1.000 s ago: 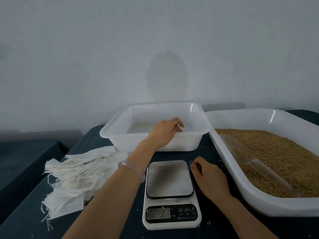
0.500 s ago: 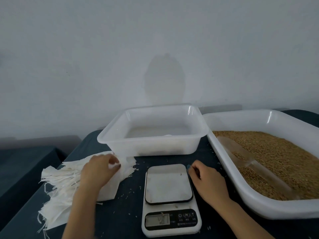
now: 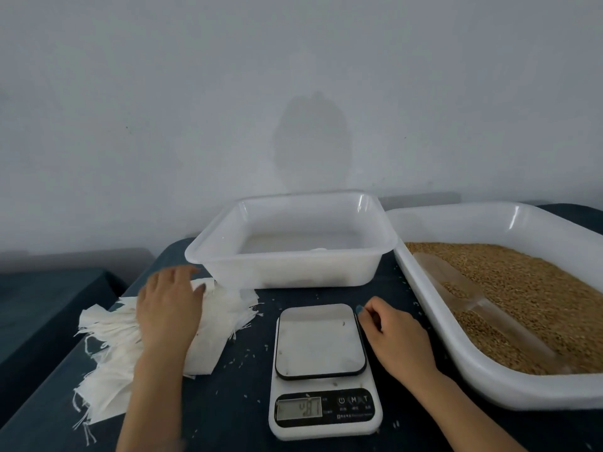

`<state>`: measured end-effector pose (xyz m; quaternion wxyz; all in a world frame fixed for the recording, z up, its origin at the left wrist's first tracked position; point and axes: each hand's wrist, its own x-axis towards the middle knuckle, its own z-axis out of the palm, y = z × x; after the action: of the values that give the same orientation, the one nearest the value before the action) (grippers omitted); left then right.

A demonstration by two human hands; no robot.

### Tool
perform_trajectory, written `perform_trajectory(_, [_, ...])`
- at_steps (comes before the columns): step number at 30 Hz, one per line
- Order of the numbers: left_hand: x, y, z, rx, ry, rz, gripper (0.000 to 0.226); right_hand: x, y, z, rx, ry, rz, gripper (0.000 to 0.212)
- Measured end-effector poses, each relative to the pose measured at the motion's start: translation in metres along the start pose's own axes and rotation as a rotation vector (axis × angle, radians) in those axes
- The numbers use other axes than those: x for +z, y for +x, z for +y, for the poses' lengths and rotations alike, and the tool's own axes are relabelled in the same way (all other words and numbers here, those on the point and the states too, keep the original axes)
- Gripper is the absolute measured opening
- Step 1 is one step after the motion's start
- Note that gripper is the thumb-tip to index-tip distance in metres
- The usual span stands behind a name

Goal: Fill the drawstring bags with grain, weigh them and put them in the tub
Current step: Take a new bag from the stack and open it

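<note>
While the left hand (image 3: 169, 308) is lying palm-down on top of the pile of drawstring bags (image 3: 107, 370), its fingers are bending slightly over the far edge of the uppermost bag. Motion blur is hiding whether they are already pinching cloth or only pressing on it, so I cannot tell. The right hand (image 3: 399, 337) is resting on the table (image 3: 235, 402) just beside the right edge of the scale (image 3: 321, 370), fingers loosely curled and holding nothing that is showing. Relation that matters for the coming pick: the bags are sitting directly under the left hand, on the left side of the table, with the scale standing between them and the right hand, so the left is plainly the nearer one. The pile is fanning out with its long axis running from the near-left table edge up toward the near-left corner of the tub (image 3: 293, 272), which its far end is touching or nearly touching. Loose strings are fringing out along both sides. Judgement: a single top bag is going to need peeling off toward the right, and the thin layers are likely clinging together. Further out, the scale platform is carrying no bag, only a stray kernel or two. The grain (image 3: 522, 288) is lying in the large tray (image 3: 489, 386) on the far right, with a clear scoop (image 3: 473, 298) lying in it, well apart from the bags. Contents of the tub are looking too hazy to read.
</note>
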<state>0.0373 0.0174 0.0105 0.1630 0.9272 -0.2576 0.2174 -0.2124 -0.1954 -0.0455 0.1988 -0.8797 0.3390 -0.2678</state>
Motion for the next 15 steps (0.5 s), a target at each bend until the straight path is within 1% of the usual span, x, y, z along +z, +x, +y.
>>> perform_trajectory(1, [0.0004,0.0002,-0.0028,-0.070,0.052,-0.051,0.043,0.0000,-0.0001,-0.0007,-0.001,0.001,-0.002,0.025])
perform_trajectory(2, [0.0013,-0.0008,-0.0038,-0.121,0.128,-0.152,0.044,0.0001,-0.0003,-0.0010,0.000,0.000,-0.003,0.025])
perform_trajectory(3, [0.0032,-0.0020,-0.0043,-0.152,0.214,-0.266,0.042,0.0000,-0.0002,-0.0011,0.001,-0.003,-0.003,0.025])
perform_trajectory(4, [0.0063,-0.0023,-0.0056,-0.166,0.255,-0.332,0.038,-0.0005,-0.0003,-0.0010,0.001,-0.006,-0.003,0.025])
perform_trajectory(5, [0.0083,-0.0017,-0.0063,-0.181,0.252,-0.351,0.034,-0.0011,-0.0005,-0.0012,0.000,-0.007,-0.006,0.025])
perform_trajectory(7, [0.0085,0.0020,-0.0067,-0.244,0.186,-0.305,0.026,-0.0017,-0.0014,-0.0020,0.000,-0.003,-0.009,0.026])
perform_trajectory(10, [0.0092,0.0059,-0.0077,-0.295,0.155,-0.198,0.020,-0.0019,-0.0008,-0.0014,0.000,0.001,-0.005,0.025])
perform_trajectory(13, [0.0092,0.0034,-0.0067,-0.326,0.116,-0.111,0.021,-0.0020,-0.0008,-0.0020,-0.003,0.001,-0.004,0.025])
perform_trajectory(15, [0.0091,0.0040,-0.0070,-0.328,0.100,-0.091,0.020,-0.0021,-0.0013,-0.0027,-0.001,0.002,-0.008,0.024])
